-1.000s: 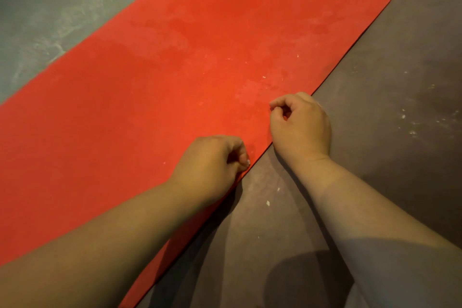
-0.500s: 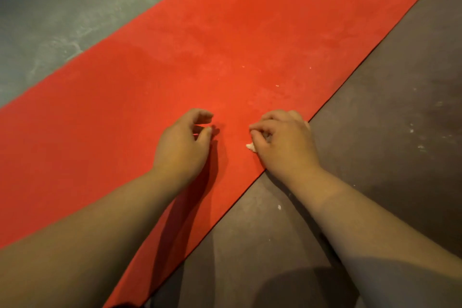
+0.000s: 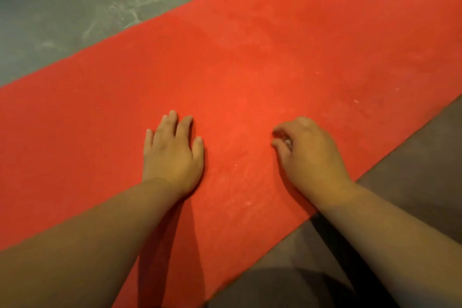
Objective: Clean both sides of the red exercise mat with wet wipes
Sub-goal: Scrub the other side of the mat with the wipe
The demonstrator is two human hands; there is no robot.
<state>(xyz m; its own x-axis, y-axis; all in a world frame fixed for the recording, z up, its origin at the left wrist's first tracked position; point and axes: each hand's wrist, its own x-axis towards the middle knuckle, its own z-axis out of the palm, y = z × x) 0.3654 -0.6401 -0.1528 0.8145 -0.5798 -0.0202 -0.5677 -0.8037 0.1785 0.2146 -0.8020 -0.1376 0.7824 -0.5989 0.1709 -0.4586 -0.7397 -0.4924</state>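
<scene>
**Entry: red exercise mat, upper face, wiping in hand**

Left hand (image 3: 172, 152): flat on the mat, palm down, fingers straight and slightly spread. It holds nothing and presses the sheet to the floor.

Right hand (image 3: 308, 155): on the mat near its right edge, knuckles up, fingers curled under and drawn together. A small pale bit shows between the fingertips, probably a wadded wet wipe (image 3: 287, 142), though it is too small to be certain. No pack of wipes is in view.

Red exercise mat (image 3: 275, 57): unrolled, lying flat, running diagonally from lower left to upper right. Both hands rest on it, well apart. Faint pale smears (image 3: 240, 167) lie between the hands. A few light specks (image 3: 356, 101) sit farther up toward the right edge. The surface beyond looks dull and blotchy.

Floor (image 3: 75, 7): grey-green with chalky swirls at upper left, darker brown at lower right where the forearms cross in.

Step, as judged: wiping the first visible face, with the left hand as anchor and the right as wiper. Much of this face looks unfinished, and the underside is not yet turned up.

Next move calls for: firm strokes with the right hand over the smears and on to the specks, the left hand holding the mat from creeping. A larger or fresh wipe seems advisable.
</scene>
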